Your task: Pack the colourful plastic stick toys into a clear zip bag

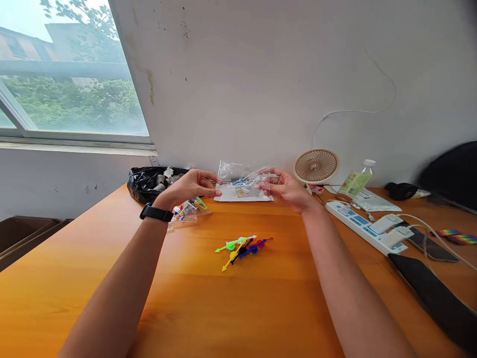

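Several colored arrows (243,251) on table (238,308); left hand (191,185) and right hand (286,190), fingers (207,192) pinching clear bag (233,171) between them.

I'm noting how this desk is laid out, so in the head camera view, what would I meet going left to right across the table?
Black plastic bag, left hand, clear plastic bag held between the hands, right hand, round fan, bottle, rainbow-coloured item.
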Demonstrator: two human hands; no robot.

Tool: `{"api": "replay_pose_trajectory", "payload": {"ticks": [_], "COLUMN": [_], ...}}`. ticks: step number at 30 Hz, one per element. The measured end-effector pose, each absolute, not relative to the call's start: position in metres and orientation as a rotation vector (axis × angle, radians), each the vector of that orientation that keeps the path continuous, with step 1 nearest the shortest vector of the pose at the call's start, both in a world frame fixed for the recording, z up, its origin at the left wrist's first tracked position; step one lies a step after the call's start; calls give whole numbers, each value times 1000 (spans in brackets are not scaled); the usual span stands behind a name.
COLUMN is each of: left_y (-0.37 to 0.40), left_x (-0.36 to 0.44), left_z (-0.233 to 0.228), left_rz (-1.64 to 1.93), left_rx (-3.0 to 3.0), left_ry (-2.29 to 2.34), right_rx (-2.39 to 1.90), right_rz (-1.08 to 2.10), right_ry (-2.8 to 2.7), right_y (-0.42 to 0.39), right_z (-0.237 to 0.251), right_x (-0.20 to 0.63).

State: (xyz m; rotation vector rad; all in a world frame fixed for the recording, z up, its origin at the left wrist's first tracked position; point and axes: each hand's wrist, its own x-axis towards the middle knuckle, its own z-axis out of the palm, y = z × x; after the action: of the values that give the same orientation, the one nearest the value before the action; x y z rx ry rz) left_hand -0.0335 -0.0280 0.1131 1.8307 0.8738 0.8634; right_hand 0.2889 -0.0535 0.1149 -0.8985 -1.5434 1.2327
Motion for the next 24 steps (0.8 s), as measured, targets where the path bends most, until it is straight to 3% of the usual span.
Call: {"api": "replay_pose_trajectory", "payload": {"ticks": [8,24], "left_y": [-31,-29], "left_x": [-36,-26], "left_z": [110,108], "left_rz": [524,702], "left_rx": [1947,1980], "left_ry": [847,831], "right_rx": [-925,-916], "right_rz": [1222,1176], "right_ry": [-1527,-1486], "right_y": [-58,-60], "right_z": [121,124], "right_x": [296,301]}}
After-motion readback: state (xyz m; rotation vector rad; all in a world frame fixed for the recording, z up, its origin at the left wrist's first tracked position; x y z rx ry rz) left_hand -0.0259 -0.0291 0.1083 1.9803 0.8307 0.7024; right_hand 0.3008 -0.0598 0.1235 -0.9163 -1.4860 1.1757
